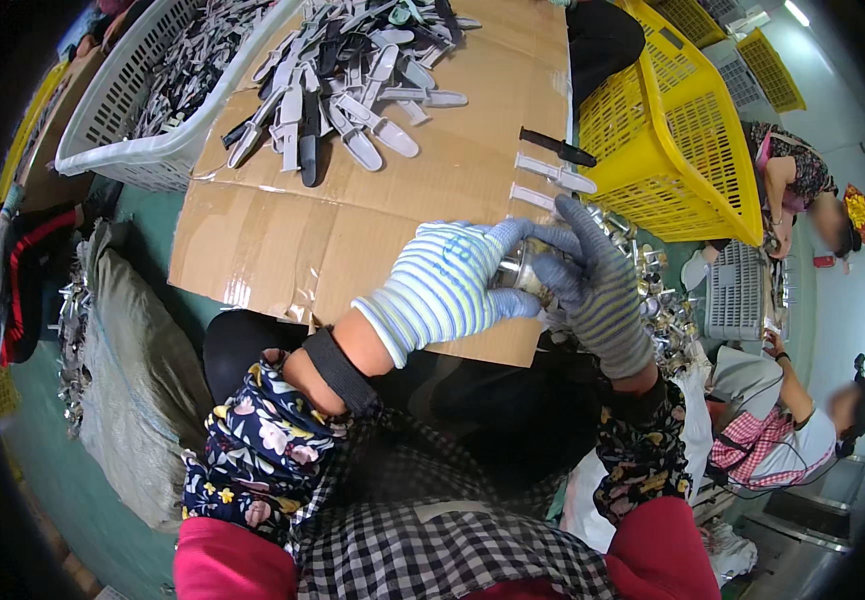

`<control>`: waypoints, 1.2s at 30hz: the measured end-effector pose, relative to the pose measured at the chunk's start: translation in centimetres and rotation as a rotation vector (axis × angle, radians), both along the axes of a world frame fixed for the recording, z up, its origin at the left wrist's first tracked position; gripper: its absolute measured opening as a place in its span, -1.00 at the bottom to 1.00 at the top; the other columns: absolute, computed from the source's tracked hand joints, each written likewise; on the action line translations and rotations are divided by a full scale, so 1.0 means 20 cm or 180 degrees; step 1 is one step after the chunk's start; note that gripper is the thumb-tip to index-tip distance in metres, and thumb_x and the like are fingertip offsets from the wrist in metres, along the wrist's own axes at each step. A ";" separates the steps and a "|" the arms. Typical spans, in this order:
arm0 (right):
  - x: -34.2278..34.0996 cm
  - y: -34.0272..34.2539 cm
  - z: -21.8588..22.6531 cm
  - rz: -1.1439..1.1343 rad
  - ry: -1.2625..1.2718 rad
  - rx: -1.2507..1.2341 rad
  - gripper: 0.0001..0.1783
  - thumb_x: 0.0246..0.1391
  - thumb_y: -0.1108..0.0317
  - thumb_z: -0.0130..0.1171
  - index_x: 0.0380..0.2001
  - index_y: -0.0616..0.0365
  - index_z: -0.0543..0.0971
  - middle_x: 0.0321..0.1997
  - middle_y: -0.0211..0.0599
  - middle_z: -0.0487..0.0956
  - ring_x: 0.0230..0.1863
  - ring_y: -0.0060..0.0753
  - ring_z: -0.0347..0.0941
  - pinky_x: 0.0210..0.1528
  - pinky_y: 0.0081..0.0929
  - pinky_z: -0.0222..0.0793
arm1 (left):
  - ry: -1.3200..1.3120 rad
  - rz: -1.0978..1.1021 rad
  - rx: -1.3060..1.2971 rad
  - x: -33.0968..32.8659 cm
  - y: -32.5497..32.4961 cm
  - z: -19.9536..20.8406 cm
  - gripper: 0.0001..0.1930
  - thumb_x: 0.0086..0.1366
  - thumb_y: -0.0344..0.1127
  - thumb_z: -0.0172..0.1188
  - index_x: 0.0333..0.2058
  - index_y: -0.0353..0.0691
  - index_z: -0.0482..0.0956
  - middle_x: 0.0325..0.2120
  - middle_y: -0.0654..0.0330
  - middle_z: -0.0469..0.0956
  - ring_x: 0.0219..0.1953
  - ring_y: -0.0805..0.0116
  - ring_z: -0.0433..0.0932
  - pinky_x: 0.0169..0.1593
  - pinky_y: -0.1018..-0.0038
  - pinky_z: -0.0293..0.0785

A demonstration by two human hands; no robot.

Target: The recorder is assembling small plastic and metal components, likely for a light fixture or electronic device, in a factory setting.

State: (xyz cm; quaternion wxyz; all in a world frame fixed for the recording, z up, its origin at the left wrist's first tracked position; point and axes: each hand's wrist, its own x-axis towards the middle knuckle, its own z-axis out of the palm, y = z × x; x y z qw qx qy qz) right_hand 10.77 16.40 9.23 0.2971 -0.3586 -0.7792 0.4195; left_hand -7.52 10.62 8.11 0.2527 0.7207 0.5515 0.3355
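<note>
Two gloved hands [443, 285] pinch a shiny metal piece [519, 262] near the cardboard edge [527, 345].

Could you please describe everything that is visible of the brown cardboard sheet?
The cardboard sheet is brown, looks stiff and lies flat, with shiny clear tape strips, some crumpled at the near edge. A pile of long grey and black pieces lies on its far part; three more lie at its right edge. The left hand is over its near right corner; contact is unclear.
</note>
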 end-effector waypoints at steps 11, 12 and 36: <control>-0.04 0.00 0.03 0.0303 -0.1918 0.2807 -0.28 -0.26 -0.06 0.29 -0.05 0.13 0.41 -0.02 -0.25 0.43 0.02 -0.16 0.33 0.07 -0.18 0.16 | 0.0173 -0.0059 -0.0935 -0.05 0.10 0.01 -0.33 0.07 0.04 0.19 0.03 -0.33 0.32 -0.27 -0.14 0.52 -0.17 -0.07 0.50 -0.08 0.22 0.40; -0.05 0.02 0.03 0.0310 -0.1782 0.2794 -0.28 -0.29 -0.07 0.30 -0.06 0.12 0.41 -0.05 -0.25 0.45 -0.01 -0.14 0.35 0.05 -0.17 0.17 | 0.0167 -0.0055 -0.0942 -0.05 0.07 0.02 -0.33 0.07 0.04 0.19 0.03 -0.33 0.32 -0.27 -0.14 0.52 -0.17 -0.07 0.50 -0.08 0.22 0.40; -0.16 0.13 0.27 0.0294 -0.2773 0.2497 -0.15 -0.42 -0.09 0.35 -0.01 0.16 0.42 -0.07 -0.33 0.48 -0.02 -0.25 0.33 0.06 -0.25 0.15 | 0.0346 -0.0279 -0.1172 -0.11 0.40 0.03 -0.60 0.31 -0.08 -0.09 -0.10 -0.32 0.39 -0.30 -0.18 0.53 -0.21 -0.15 0.49 -0.15 0.20 0.42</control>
